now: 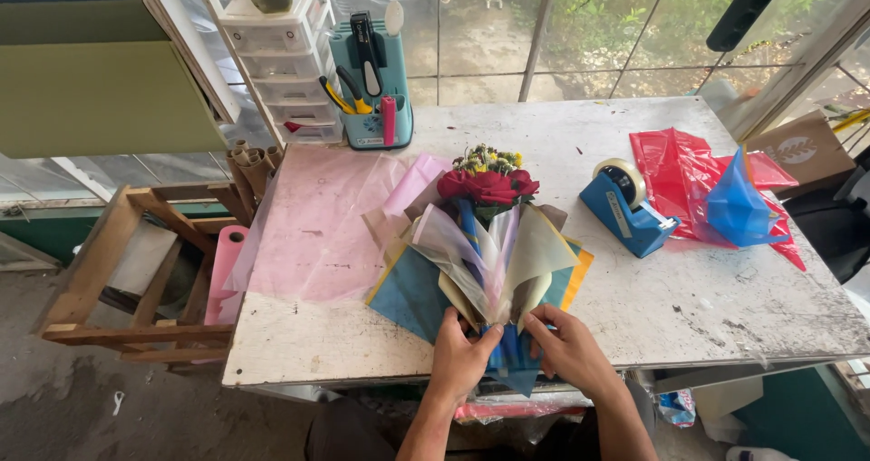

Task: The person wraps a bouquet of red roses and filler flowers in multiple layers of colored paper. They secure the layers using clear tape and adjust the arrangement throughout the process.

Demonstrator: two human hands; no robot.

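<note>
Bouquet [489, 243] on table [707, 307]: left hand [460, 357], right hand [569, 348] grip pinched tight round wrapped stem base.

Both forearms reach up from below, close together. The left hand [460, 357] and right hand [569, 350] face each other. Fingers curl inward, gripping.

A bouquet of red roses in layered translucent and blue wrapping paper [485, 243] lies at the near middle of the worn white table [707, 307], stems toward the near edge. The left hand [460, 359] and right hand [569, 348] sit side by side on its near end. Left of it lies a pink translucent sheet [317, 225]. Right of it stands a blue tape dispenser [627, 209], with crumpled red and blue plastic film [725, 194] farther right. A teal tool holder [373, 85] stands at the far left edge.
</note>
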